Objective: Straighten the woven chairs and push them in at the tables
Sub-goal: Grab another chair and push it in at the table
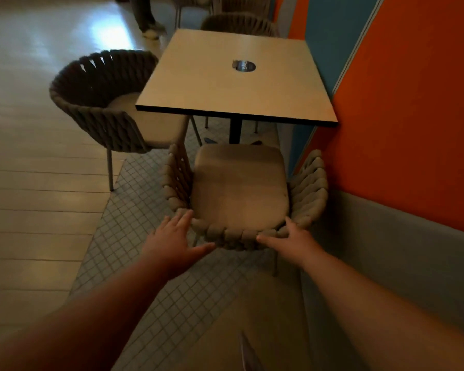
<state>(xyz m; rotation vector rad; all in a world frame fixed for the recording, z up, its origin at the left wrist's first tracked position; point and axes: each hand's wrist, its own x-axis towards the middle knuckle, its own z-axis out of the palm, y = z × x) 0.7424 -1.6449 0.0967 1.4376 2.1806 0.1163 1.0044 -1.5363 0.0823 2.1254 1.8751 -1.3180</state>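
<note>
A woven chair (239, 191) with a beige seat cushion stands right in front of me, its seat facing the square table (225, 84) and just short of the table's near edge. My left hand (172, 236) rests with spread fingers on the left end of the chair's rope backrest. At the right end of that backrest my right hand (292, 236) lies flat, fingers apart. A second woven chair (105, 103) stands at the table's left side, turned at an angle, its seat partly under the tabletop. A third woven chair (239, 22) is at the table's far side.
An orange and blue wall (399, 103) runs close along the right of the table and chair. A round dark sticker (243, 66) sits on the tabletop. A person's legs (148, 17) stand on the glossy floor at the back. Small grey tiles cover the floor under the chairs.
</note>
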